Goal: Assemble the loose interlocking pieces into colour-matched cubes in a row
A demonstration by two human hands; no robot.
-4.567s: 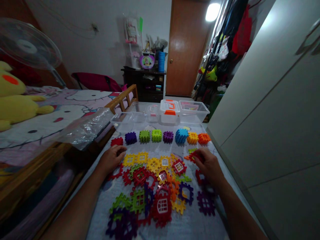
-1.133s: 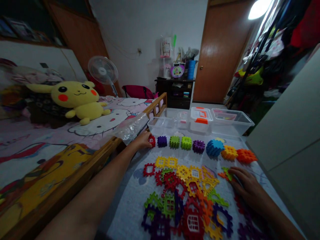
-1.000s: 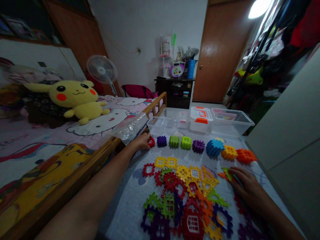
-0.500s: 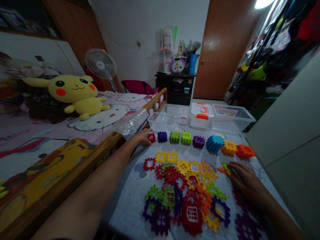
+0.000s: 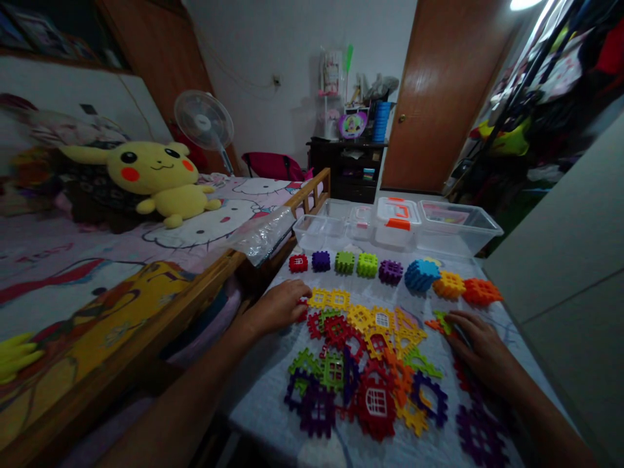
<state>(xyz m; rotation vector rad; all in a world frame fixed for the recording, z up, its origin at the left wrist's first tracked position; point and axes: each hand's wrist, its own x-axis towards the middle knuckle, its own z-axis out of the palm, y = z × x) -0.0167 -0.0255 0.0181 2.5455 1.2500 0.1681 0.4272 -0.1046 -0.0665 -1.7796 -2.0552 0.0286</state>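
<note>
Dark purple plastic nearest: a square, window-barred, toothed tile point(image 5: 318, 413) on the near side of both hands' fingertips, between the two. Right of it, a red toothed plastic piece with a white barred window point(image 5: 376, 403). Another dark purple toothed tile with square openings point(image 5: 481, 434) lies nearer than the right fingertips, by the forearm. All on pale blue patterned cloth point(image 5: 273, 380).

Left hand point(image 5: 280, 307): fingers part-curled over a red toothed plastic tile point(image 5: 303, 314); tile mostly hidden under the fingertips, cannot tell if pinched. Right hand point(image 5: 480, 341): loosely bent, fingertips at a lime-green plastic piece point(image 5: 444, 324), with an orange plastic piece point(image 5: 431, 326) just left of them. Whether anything is gripped there, cannot tell.

Handling, my judgement: take the red tile by opposite edges, thumb against fingers, and raise it level; its teeth could snag the yellow four-pane plastic tiles point(image 5: 329, 298) just right of the left fingertips. Light right-hand pressure should do.

Counts. Yellow four-pane tiles: two, side by side. White barred windows among the loose pieces: two. Loose total: unsure, too much overlap.

Beyond the fingertips, toothed plastic stacks in a row, eight: red point(image 5: 298, 262), dark blue point(image 5: 320, 261), olive green point(image 5: 344, 262), lime point(image 5: 367, 264), purple point(image 5: 390, 272), light blue point(image 5: 421, 276), yellow-orange point(image 5: 448, 285), orange point(image 5: 481, 291). Number in each: cannot tell.

Farther, see-through plastic boxes point(image 5: 455, 242): five made out, one with orange latches point(image 5: 398, 224). Far left of the left fingers: one yellow plush toy point(image 5: 178, 195). Behind it, one white fan point(image 5: 202, 122).
</note>
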